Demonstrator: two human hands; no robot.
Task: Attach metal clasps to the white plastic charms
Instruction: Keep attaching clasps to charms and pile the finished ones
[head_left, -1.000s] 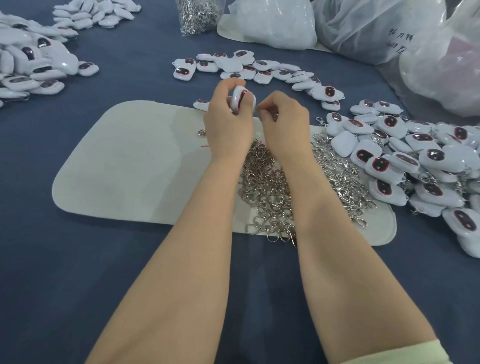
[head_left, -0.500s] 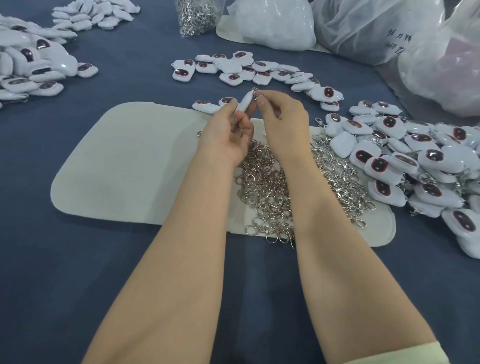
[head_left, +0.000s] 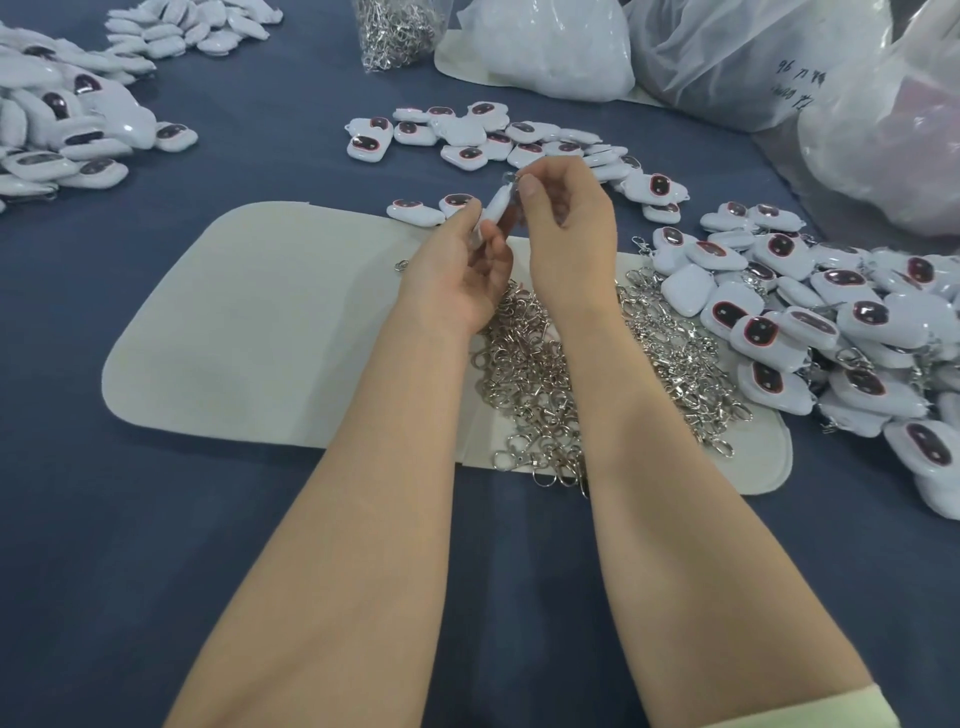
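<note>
Above the far edge of the mat (head_left: 249, 322), a white charm (head_left: 493, 212) was held edge-on in the curled fingers of the left hand (head_left: 457, 270), turned and lowered since a second before. A clasp (head_left: 511, 179) at its top end was pinched by the right hand (head_left: 566, 228), with the heap of clasps (head_left: 540, 379) left undisturbed beneath both wrists.

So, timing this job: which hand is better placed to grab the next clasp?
Right, probably. The right hand pinches the clasp, and the clasp pile spreads beneath and right of it; the left hand grips the charm.
</note>
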